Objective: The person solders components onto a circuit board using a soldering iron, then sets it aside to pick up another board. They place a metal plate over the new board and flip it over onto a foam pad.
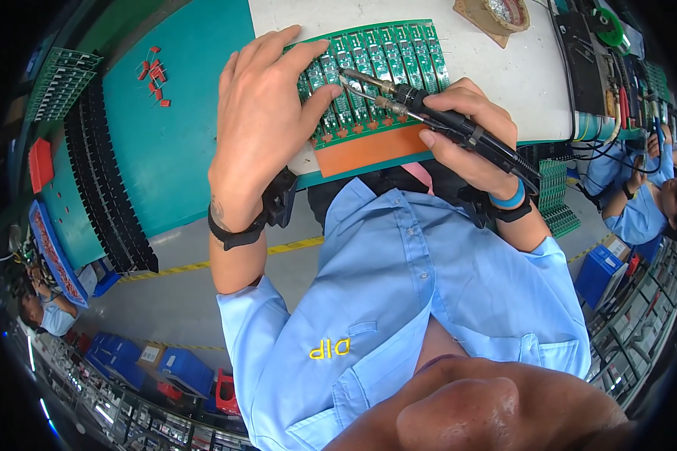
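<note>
A panel of green circuit boards (417, 60), divided into several narrow strips, lies on the bench on top of an orange-brown sheet (372, 152). My left hand (267, 105) rests over the panel's left end with its fingers stretched out. Its thumb and index finger are apart and touch the boards; part of the panel is hidden under this hand. In my right hand (474, 124) is a black pair of soldering tweezers (459, 124) with two metal tips and a cable. The tips sit at the left part of the panel, close to my left thumb.
Small red components (156, 71) lie on the green mat (195, 113) at left. Beyond them are black racks (101, 165), a red tray (41, 164) and stacked boards (60, 84). A round tin (504, 13) stands far right, near tools and cables. Co-workers (643, 195) sit on both sides.
</note>
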